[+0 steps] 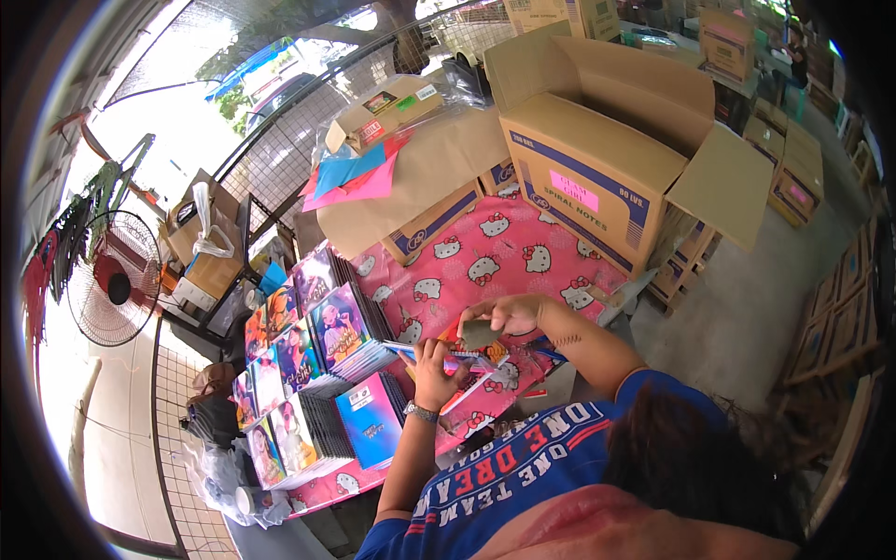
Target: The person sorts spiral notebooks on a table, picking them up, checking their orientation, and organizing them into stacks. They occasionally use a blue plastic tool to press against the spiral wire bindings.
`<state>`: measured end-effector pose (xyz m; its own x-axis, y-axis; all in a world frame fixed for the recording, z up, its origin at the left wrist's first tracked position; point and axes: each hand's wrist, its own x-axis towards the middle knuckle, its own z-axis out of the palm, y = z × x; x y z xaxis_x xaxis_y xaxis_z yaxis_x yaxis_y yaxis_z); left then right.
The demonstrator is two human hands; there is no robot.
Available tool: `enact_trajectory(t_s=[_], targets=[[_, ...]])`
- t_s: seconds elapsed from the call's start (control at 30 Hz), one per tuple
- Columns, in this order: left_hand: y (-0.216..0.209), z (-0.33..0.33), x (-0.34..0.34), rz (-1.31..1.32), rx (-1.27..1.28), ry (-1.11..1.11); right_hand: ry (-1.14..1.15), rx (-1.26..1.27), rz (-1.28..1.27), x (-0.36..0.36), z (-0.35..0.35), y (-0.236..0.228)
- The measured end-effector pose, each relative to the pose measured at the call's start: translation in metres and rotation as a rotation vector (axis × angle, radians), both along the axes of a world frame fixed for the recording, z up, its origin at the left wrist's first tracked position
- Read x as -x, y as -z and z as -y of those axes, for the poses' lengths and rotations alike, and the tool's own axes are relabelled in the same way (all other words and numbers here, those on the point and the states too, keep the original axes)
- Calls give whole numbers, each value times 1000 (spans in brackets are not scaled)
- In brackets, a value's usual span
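Note:
My left hand (434,375), with a watch on its wrist, is closed on the edge of a thin notebook (474,385) held tilted over the table's near edge. My right hand (511,315) pinches a small, dark grey-green flat piece (483,335) just above that notebook; what the piece is made of I cannot tell. Some orange and yellow shows beneath my fingers, partly hidden. To the left of my left hand lies a blue and pink spiral notebook (370,418). Several stacks of spiral notebooks with bright picture covers (338,325) stand beside it.
A pink patterned cloth (443,285) covers the table. An open cardboard carton (583,173) stands at the far right; a smaller box (385,114) and coloured paper sheets (351,174) lie on brown cardboard at the back. A fan (114,280) is at the left, wooden racks (831,317) at the right.

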<state>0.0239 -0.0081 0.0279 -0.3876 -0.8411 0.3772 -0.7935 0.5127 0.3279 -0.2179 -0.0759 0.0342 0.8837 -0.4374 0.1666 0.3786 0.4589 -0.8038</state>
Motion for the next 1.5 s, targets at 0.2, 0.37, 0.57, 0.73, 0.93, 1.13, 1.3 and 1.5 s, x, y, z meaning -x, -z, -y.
enact_trajectory(t_s=[0.2, 0.37, 0.57, 0.73, 0.93, 1.13, 1.3, 1.5], targets=[[8, 3, -2, -38, 19, -7, 99, 307, -378, -5, 3, -7], [9, 4, -4, -64, 43, -21, 27, 174, -299, -10, 8, 2], [15, 5, -7, -117, 33, -18, 28, 348, -393, -14, 13, -3], [15, 10, -6, -144, 6, -33, 95, 474, -546, -16, 16, -5], [3, 3, 0, -36, 113, -121, -21, 430, -454, -22, 26, 2], [10, 25, -41, -74, 66, -77, -18, 207, -219, -34, 23, -2], [9, 15, -30, -112, 118, -77, -12, 238, -295, -32, 23, -4], [6, 16, -28, -92, 91, -78, -21, 14, 46, -29, 8, -16]])
